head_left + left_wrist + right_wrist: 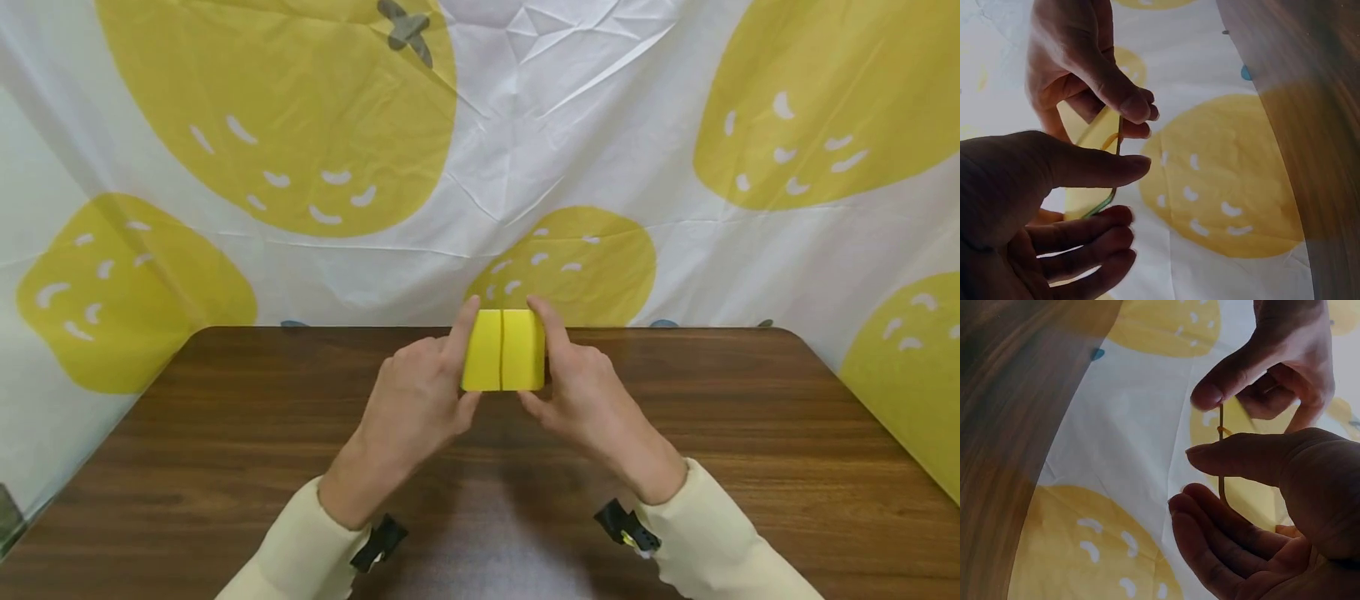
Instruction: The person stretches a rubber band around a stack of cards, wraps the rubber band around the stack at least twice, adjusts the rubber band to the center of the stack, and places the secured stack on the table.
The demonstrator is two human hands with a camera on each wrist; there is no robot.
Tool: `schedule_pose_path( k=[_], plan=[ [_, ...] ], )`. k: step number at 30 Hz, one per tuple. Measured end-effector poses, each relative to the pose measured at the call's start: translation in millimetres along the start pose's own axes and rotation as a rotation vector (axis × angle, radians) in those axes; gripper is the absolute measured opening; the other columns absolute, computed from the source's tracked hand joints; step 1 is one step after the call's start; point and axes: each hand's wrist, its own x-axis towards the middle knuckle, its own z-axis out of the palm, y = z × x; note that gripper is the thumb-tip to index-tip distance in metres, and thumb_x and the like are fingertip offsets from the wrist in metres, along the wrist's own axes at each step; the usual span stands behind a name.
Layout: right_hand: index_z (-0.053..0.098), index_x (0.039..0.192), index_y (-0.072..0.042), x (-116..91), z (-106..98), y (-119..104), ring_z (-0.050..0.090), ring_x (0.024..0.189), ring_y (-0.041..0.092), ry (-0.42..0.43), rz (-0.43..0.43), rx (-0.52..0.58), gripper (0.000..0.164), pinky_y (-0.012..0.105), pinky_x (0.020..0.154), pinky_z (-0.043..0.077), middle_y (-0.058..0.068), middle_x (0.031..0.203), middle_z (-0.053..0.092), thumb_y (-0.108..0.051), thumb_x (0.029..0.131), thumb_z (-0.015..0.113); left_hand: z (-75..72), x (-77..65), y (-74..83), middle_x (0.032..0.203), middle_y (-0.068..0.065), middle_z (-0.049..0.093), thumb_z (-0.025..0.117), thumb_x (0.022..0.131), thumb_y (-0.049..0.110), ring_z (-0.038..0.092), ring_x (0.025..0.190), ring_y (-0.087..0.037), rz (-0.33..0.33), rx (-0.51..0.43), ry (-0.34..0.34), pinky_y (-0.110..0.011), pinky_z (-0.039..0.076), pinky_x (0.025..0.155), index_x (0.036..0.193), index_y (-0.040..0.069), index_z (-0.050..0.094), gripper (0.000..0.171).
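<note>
A small, flat yellow piece with squared sides is held up in front of me, above the far part of the table. A thin dark line runs down its middle; in the left wrist view the piece shows a thin edge and a small orange-brown loop across it. Whether the line is a band or a seam, I cannot tell. My left hand pinches the left side, index finger at the top and thumb below. On the opposite side my right hand grips it the same way.
Beneath the hands lies a dark brown wooden table with rounded far corners. Behind it hangs a white cloth printed with large yellow fruit shapes. Each sleeve cuff has a black device by it.
</note>
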Motion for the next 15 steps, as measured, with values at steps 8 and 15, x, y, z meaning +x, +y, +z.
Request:
schedule_pose_path(
  k=[8,15],
  plan=[
    [0.028,0.144,0.005,-3.8,5.4,-1.8,0.054,0.052,0.023,-0.016,-0.06,-0.074,0.09,0.041,0.052,0.052,0.006,0.065,0.054,0.003,0.072,0.082,6.3,-4.7,1.2,0.06,-0.007,0.053,0.088,0.068,0.002,0.053,0.051,-0.024,0.044,0.053,-0.06,-0.038,0.054,0.052,0.135,-0.015,0.042,0.083],
    [0.028,0.146,0.005,-5.3,6.5,-1.5,0.056,0.053,0.024,-0.027,-0.039,-0.084,0.094,0.044,0.054,0.054,0.007,0.065,0.056,0.004,0.07,0.084,5.8,-4.0,0.7,0.062,-0.007,0.054,0.088,0.07,0.001,0.057,0.052,-0.027,0.008,-0.028,-0.083,-0.039,0.055,0.053,0.133,-0.01,0.042,0.078]
  ],
)
